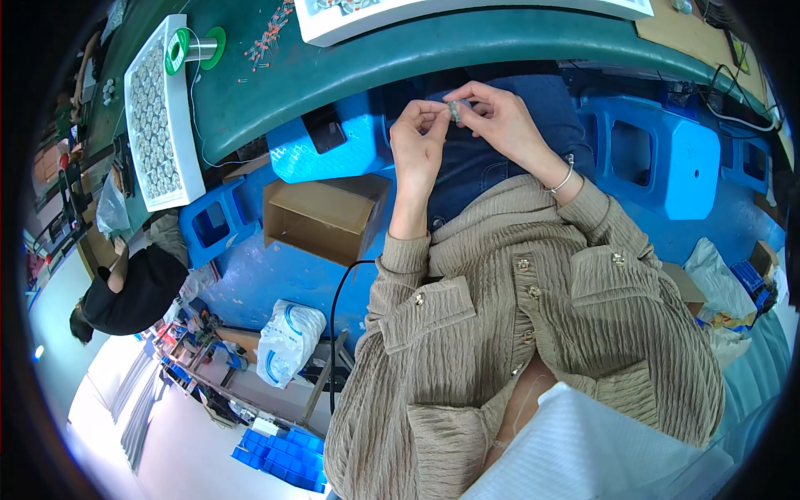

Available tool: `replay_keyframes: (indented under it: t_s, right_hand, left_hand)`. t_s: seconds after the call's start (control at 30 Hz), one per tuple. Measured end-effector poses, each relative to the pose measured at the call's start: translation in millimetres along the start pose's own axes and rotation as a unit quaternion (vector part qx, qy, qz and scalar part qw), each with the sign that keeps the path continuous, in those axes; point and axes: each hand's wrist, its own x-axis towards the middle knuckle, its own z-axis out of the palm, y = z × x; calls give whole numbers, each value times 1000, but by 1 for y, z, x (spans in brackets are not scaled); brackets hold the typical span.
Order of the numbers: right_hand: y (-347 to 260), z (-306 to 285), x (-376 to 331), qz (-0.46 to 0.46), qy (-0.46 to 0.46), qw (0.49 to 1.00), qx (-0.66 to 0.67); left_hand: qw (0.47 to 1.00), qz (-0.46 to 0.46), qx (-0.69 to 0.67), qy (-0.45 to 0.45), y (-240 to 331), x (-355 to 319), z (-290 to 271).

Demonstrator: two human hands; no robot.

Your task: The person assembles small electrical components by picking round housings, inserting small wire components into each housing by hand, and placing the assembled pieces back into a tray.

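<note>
Your left hand (pixel 419 133) and right hand (pixel 498 117) met just below the edge of the green bench (pixel 350 62), over your lap in blue jeans (pixel 500 158). Between them you held a small grey part (pixel 455 109): the right thumb and forefinger were pinched shut on it, and the left fingertips closed in against its other side (too small to tell what kind of part it was). A bracelet (pixel 565 177) sat on your right wrist, above the beige sleeve.

On the bench to your left lay a white tray (pixel 162 117) packed with small round pieces, with a green solder spool (pixel 196 48) just beside it and a scatter of red-bodied components (pixel 268 37) near that. An open cardboard box (pixel 321 218) stood on the blue floor beside your left forearm. Another person in black (pixel 125 287) crouched well apart at the far left.
</note>
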Motion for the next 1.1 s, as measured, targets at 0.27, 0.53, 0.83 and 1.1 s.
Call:
replay_keyframes:
  t_s: [0.27,0.53,0.83,1.1]
  right_hand:
    - [-1,-1,-1,-11,1,1000,-13]
    - [2,-1,1,-16,5,1000,20]
    - [5,-5,4,32,-47,982,180]
    - [9,-5,7,17,-52,983,175]
  left_hand:
    - [1000,-15,-22,6,-2,0,1]
    - [999,13,35,18,6,0,3]
    - [942,229,241,53,5,-13,5]
    - [925,231,297,55,15,-18,14]
